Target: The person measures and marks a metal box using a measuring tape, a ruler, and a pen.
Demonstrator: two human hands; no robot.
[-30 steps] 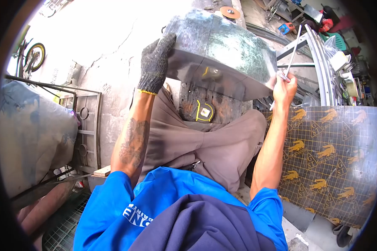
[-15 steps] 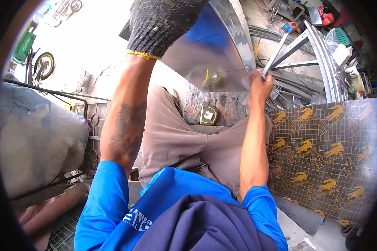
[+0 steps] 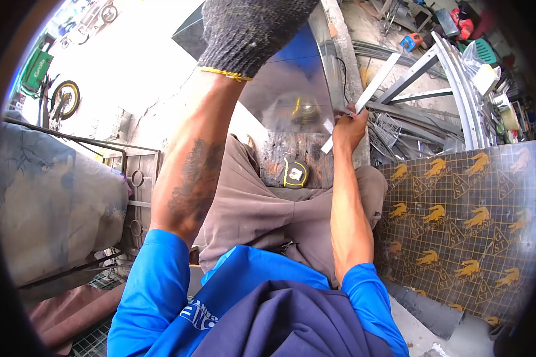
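Observation:
My left hand (image 3: 253, 35), in a dark knitted glove with a yellow cuff, is over the shiny metal sheet (image 3: 280, 89) at the top; its fingers are cut off by the frame edge. My bare right hand (image 3: 350, 128) is closed around a flat metal strip (image 3: 378, 81) by the sheet's right edge. The strip slants from upper right down past the fingers. A black and yellow tape measure (image 3: 295, 174) lies on the worn wooden board (image 3: 318, 156) between my knees.
Metal bars and a frame (image 3: 455, 77) lie at the upper right. Below them stands a patterned panel (image 3: 452, 220). A cloth-covered object (image 3: 59, 196) and metal rails are on the left. Motorbikes (image 3: 65, 98) stand at the upper left.
My right hand has moved left toward the sheet, and the strip now shows its broad face and crosses near the sheet's corner. My left hand has shifted slightly right.

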